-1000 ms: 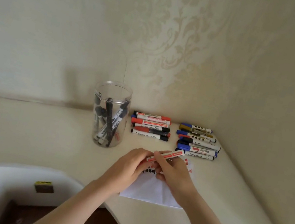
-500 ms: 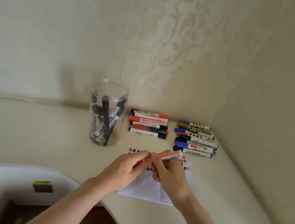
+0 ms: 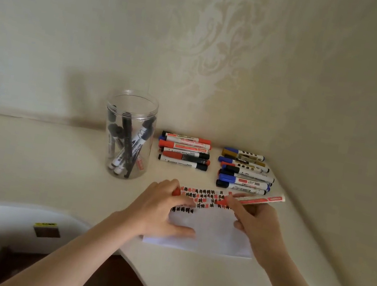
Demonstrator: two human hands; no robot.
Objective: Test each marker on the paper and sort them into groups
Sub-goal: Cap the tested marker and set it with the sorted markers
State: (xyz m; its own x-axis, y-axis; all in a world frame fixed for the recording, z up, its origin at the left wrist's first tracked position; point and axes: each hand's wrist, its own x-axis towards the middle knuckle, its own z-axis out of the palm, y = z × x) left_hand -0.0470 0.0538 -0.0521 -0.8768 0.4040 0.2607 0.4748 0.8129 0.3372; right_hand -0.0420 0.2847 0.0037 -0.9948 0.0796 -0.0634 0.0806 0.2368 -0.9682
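the right hand (image 3: 257, 220) grips a red marker (image 3: 254, 200), tip on the paper (image 3: 211, 235) near its far edge. the left hand (image 3: 158, 209) presses the paper and pinches the red cap (image 3: 176, 192). a jar (image 3: 129, 132) marker reads "whiteboard".

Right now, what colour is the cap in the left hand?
Red; the cap pokes out of the left hand, seen from the head camera.
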